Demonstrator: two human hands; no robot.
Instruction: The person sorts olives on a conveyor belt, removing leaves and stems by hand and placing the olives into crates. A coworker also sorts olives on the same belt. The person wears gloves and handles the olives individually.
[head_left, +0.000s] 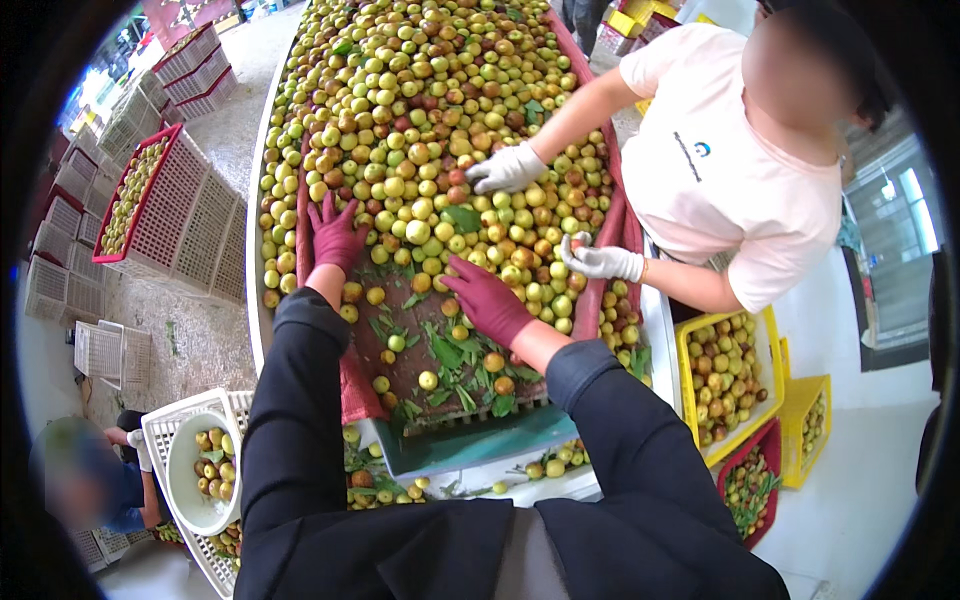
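A large heap of jujubes (420, 112), yellow-green with red-brown patches, covers the sorting table in front of me. My left hand (335, 236), in a maroon glove, rests with spread fingers on the jujubes along the heap's left front edge, beside a red cloth strip (303, 225). In a matching glove, my right hand (489, 301) reaches over the front edge of the heap, its fingers extended and touching or just above the fruit. No fruit shows in its grasp. Loose jujubes and green leaves (448, 351) lie on the brown table surface (367, 337) between my forearms.
Across the right side, a co-worker's white-gloved hand (510, 169) touches the heap; the other gloved hand (600, 260) holds a jujube. Yellow crate (776, 390) of jujubes stands right. White basket (161, 435) with a bowl (184, 491) is lower left, near another person. Stacked crates (187, 210) stand left.
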